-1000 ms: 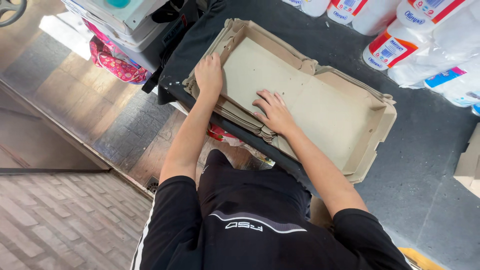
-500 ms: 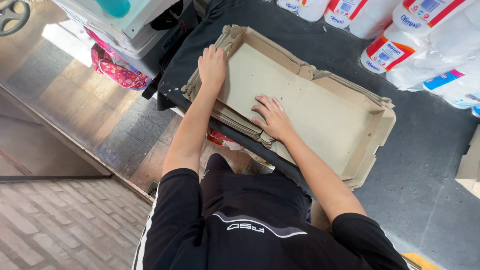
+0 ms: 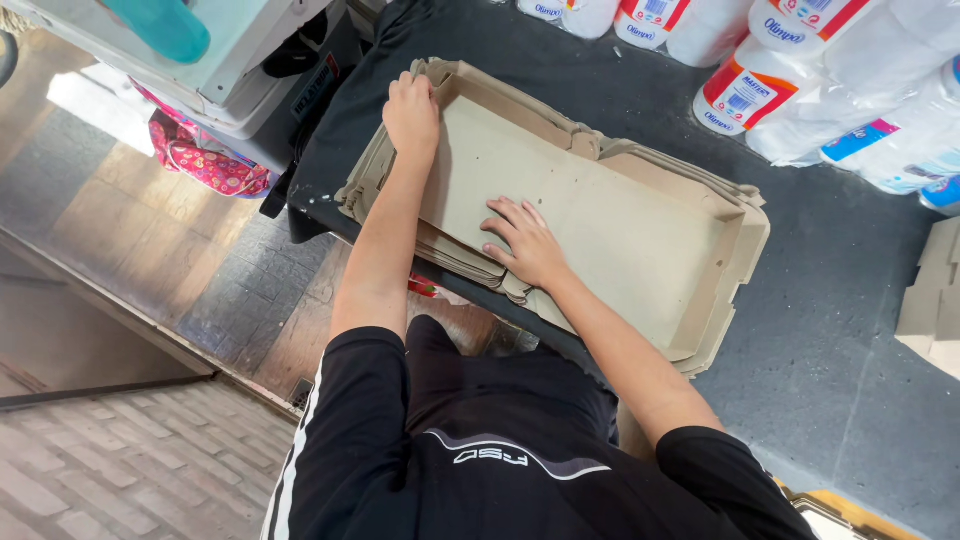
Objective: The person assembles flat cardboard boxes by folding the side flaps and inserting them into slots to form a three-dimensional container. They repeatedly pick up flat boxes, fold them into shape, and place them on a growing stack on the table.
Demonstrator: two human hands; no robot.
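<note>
I am looking down over the person's black shirt [image 3: 500,450] at a stack of flat cardboard trays [image 3: 600,210] lying on a dark cloth-covered table [image 3: 830,330]. The stack is sitting near the table's edge, running from about ten o'clock to four o'clock across the middle of the view.

The left hand [image 3: 412,112] is reaching out to the far corner of the stack at roughly eleven o'clock. Its fingers are curling over the raised rim there, closing on the cardboard edge. The right hand [image 3: 525,240] is lying near the centre, at the near long side of the stack. It is spread flat, palm down, fingers open and pressing on the floor of the top tray, gripping nothing.

At one to two o'clock, wrapped paper rolls [image 3: 790,70] in white, red and blue packaging are crowding the far side of the table, well apart from the hands. At three o'clock more cardboard pieces [image 3: 935,300] are showing at the frame's edge. At ten o'clock, off the table, a pink patterned bag [image 3: 205,160] is hanging below a pale plastic box [image 3: 230,50], over a paved floor [image 3: 130,300].
</note>
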